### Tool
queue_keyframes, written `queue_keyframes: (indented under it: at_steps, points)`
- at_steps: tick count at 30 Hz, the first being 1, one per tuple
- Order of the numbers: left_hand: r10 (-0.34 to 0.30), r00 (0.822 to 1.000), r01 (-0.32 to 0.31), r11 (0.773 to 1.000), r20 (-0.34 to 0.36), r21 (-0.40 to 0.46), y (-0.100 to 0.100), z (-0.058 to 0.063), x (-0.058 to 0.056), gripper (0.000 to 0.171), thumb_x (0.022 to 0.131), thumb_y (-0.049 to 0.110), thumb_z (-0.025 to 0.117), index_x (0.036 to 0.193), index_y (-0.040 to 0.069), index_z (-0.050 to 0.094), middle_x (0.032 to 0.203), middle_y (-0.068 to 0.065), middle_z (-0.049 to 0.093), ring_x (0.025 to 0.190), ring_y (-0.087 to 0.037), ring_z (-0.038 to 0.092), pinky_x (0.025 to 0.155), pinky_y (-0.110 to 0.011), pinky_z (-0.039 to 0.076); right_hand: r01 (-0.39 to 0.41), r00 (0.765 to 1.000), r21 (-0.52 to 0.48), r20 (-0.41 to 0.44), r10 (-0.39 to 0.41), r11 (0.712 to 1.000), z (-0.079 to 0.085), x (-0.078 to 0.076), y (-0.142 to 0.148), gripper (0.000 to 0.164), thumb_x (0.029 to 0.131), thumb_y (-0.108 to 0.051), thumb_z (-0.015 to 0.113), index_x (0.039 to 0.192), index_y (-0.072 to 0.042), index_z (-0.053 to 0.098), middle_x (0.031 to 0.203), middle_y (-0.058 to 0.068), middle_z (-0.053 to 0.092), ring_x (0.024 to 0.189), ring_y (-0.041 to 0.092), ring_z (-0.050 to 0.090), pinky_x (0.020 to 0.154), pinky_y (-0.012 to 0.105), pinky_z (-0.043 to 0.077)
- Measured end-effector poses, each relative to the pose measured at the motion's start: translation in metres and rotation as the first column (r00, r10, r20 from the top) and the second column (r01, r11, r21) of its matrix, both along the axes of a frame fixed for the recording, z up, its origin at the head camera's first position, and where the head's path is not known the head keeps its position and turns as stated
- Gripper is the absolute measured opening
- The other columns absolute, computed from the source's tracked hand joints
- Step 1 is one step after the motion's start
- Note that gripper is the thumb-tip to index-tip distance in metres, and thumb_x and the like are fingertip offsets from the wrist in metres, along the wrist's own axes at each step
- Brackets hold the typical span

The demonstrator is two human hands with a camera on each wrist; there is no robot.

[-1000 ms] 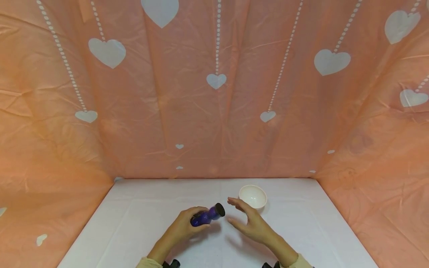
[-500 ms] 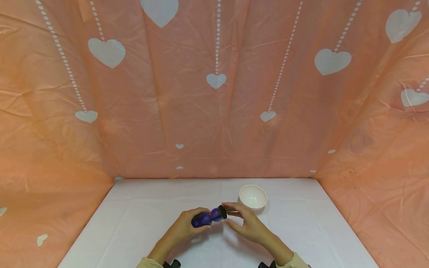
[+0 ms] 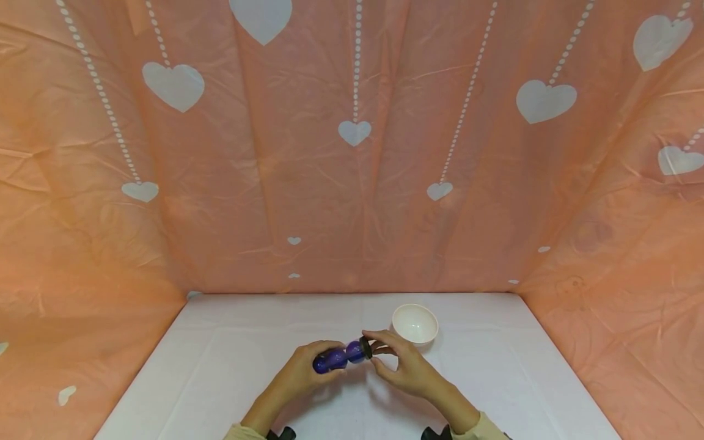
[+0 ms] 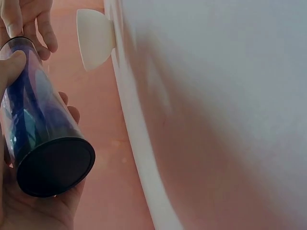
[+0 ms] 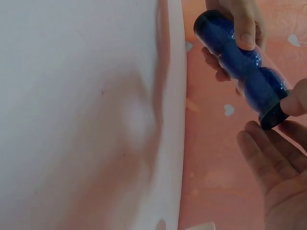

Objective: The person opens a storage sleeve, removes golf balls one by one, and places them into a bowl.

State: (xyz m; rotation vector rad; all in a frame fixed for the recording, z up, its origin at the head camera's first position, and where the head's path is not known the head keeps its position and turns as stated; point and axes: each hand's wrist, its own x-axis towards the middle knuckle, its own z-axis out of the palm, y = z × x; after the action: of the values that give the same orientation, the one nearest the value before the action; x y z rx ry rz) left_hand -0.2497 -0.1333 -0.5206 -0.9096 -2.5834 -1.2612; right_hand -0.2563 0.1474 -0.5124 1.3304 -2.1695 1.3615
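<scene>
Left hand [image 3: 304, 365] grips a clear plastic tube of blue-purple balls [image 3: 338, 358], thumb on the near side, fingers on the far. Tube held above the white cloth-covered table [image 3: 247, 324], pointing between two and three o'clock; probably gripped so to steady it and leave its outer end reachable. Right hand [image 3: 408, 365] pinches the round black end cap [image 3: 366, 348] there; exact fingertip contact unclear. Glossy white round bowl [image 3: 415, 324] at two o'clock from the tube.

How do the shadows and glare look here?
Head view: bright, with soft shadows on the white table and a small highlight in the bowl. Left wrist view: dimmer, broad blurred shadow across the table, glints on the tube. Right wrist view: also dim, soft shadows, glints on the tube.
</scene>
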Motion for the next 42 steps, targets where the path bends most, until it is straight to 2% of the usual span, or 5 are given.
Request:
queue_keyframes:
  at_steps: [4, 16, 22, 34, 42]
  points:
    - [0.001, 1.000, -0.001, 1.000, -0.006, -0.003, 0.0000, 0.0001, 0.0004, 0.044, 0.091, 0.033, 0.089, 0.129, 0.016, 0.075, 0.124, -0.008, 0.077, 0.110, -0.025, 0.073, 0.093, -0.036, 0.060, -0.005, 1.000, 0.004, -0.012, 0.005, 1.000, 0.0016, 0.0003, 0.0002, 0.062, 0.091, 0.016, 0.070, 0.150, 0.006, 0.053, 0.135, 0.025, 0.067, 0.110, 0.031, 0.074, 0.093, 0.040, 0.062]
    - [-0.036, 0.996, 0.036, 0.999, -0.081, 0.002, 0.0007, 0.0002, 0.0009, 0.042, 0.090, 0.025, 0.090, 0.126, 0.010, 0.076, 0.120, -0.012, 0.078, 0.106, -0.024, 0.073, 0.090, -0.035, 0.061, 0.040, 0.998, 0.057, -0.051, -0.038, 0.998, 0.0027, -0.0025, 0.0010, 0.062, 0.084, 0.015, 0.073, 0.143, 0.000, 0.060, 0.125, 0.013, 0.073, 0.100, 0.020, 0.076, 0.089, 0.035, 0.063]
    - [-0.053, 0.997, 0.053, 0.999, -0.057, 0.005, 0.0001, -0.0027, -0.0002, 0.042, 0.089, 0.026, 0.091, 0.126, 0.011, 0.076, 0.120, -0.014, 0.077, 0.102, -0.018, 0.073, 0.085, -0.031, 0.061, 0.074, 0.996, 0.109, -0.063, -0.067, 0.991, 0.0021, -0.0023, 0.0018, 0.062, 0.081, 0.010, 0.076, 0.140, -0.001, 0.061, 0.122, 0.011, 0.074, 0.096, 0.011, 0.073, 0.088, 0.030, 0.062]
    - [-0.059, 0.998, 0.058, 0.998, -0.037, -0.015, 0.0001, -0.0036, -0.0008, 0.043, 0.090, 0.029, 0.090, 0.126, 0.011, 0.077, 0.121, -0.015, 0.077, 0.102, -0.018, 0.073, 0.085, -0.030, 0.060, 0.110, 0.985, 0.142, -0.147, -0.089, 0.984, 0.0059, -0.0019, 0.0017, 0.061, 0.075, 0.009, 0.076, 0.135, 0.002, 0.063, 0.114, 0.009, 0.075, 0.092, 0.009, 0.072, 0.084, 0.029, 0.062]
    - [-0.057, 0.998, 0.056, 0.998, -0.031, -0.019, 0.0008, -0.0025, 0.0000, 0.044, 0.090, 0.028, 0.090, 0.127, 0.010, 0.077, 0.121, -0.015, 0.077, 0.103, -0.017, 0.072, 0.086, -0.030, 0.060, 0.087, 0.988, 0.146, -0.141, -0.067, 0.985, 0.0080, -0.0034, 0.0026, 0.061, 0.073, 0.009, 0.077, 0.133, 0.005, 0.063, 0.111, 0.010, 0.077, 0.090, 0.007, 0.072, 0.083, 0.029, 0.061]
